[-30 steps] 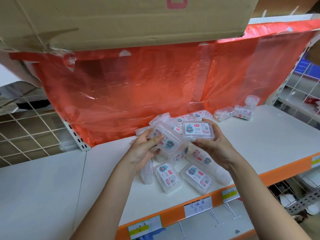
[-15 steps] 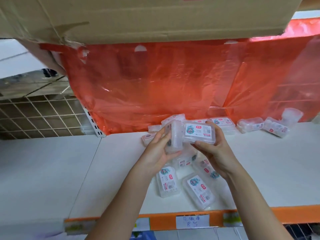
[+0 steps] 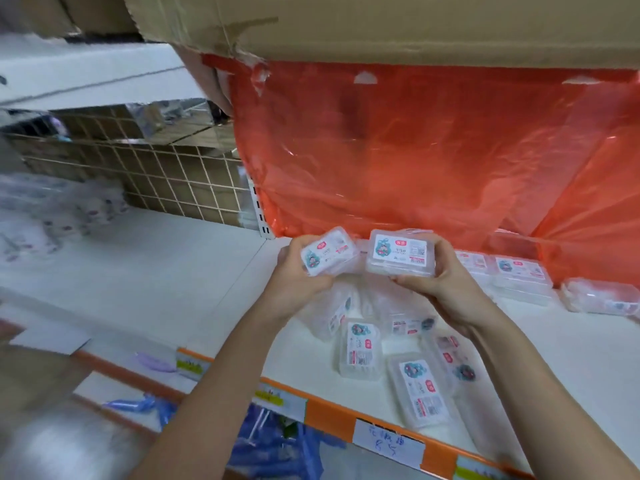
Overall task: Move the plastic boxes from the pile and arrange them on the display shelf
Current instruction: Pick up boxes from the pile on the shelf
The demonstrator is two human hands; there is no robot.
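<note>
Head cam, the only view I've got: my left hand has its fingers wrapped around one plastic box, and my right hand is gripping another box, both held up just above the pile. Honestly I'd say I'm barely started. Most boxes lie scattered every which way on the white display shelf, and only a few by the red plastic sheet, like the stacked boxes, look roughly lined up.

Both hands raised — fingers curled, gripping.
</note>
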